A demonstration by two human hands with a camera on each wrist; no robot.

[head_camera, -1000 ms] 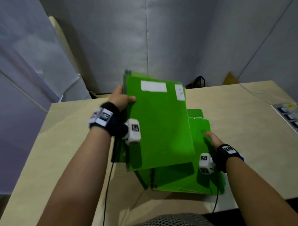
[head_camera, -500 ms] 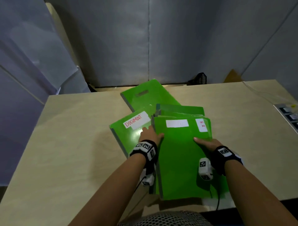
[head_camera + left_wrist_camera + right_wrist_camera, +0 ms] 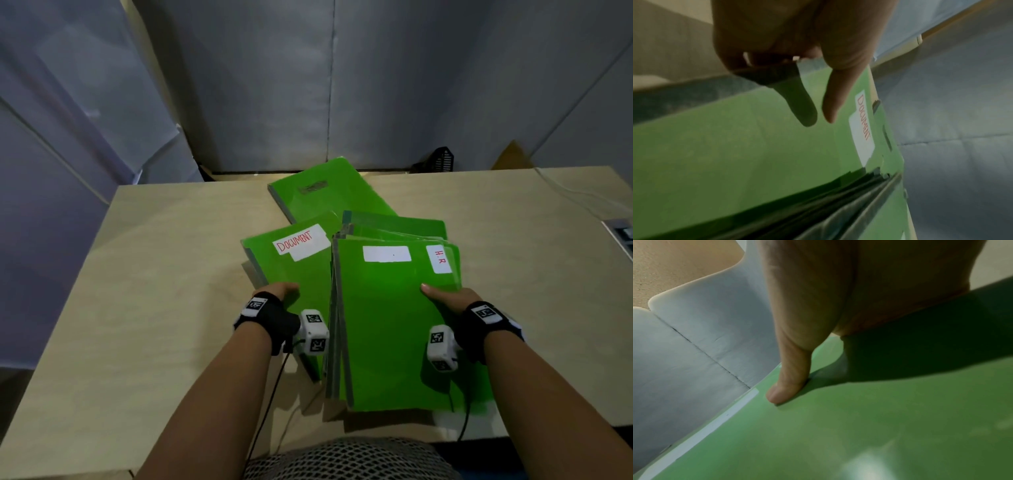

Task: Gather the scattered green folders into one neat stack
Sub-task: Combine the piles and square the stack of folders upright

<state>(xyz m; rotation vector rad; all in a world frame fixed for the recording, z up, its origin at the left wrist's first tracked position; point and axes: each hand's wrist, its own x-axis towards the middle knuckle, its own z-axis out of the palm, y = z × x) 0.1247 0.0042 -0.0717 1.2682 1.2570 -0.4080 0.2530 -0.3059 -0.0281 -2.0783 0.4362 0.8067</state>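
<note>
A pile of green folders lies near the table's front edge, topped by the folder labelled H.R (image 3: pixel 394 325). My right hand (image 3: pixel 448 298) grips its right edge, thumb (image 3: pixel 785 386) pressed on the cover and fingers hidden underneath. To its left the DOCUMENT folder (image 3: pixel 294 274) lies skewed, partly under the pile. My left hand (image 3: pixel 275 291) holds its left edge, fingers curled under and thumb (image 3: pixel 830 105) over the cover (image 3: pixel 756 146). A third green folder (image 3: pixel 329 192) lies angled farther back.
The light wooden table (image 3: pixel 154 308) has bare surface left and right of the folders. A power strip (image 3: pixel 623 236) sits at the right edge. A black object (image 3: pixel 442 161) and cardboard (image 3: pixel 510 157) stand behind the table. Wrist-camera cables hang by the front edge.
The H.R folder, held raised a second ago, now lies on the pile. My left hand has moved off it leftward to the DOCUMENT folder's left edge. The right hand stays.
</note>
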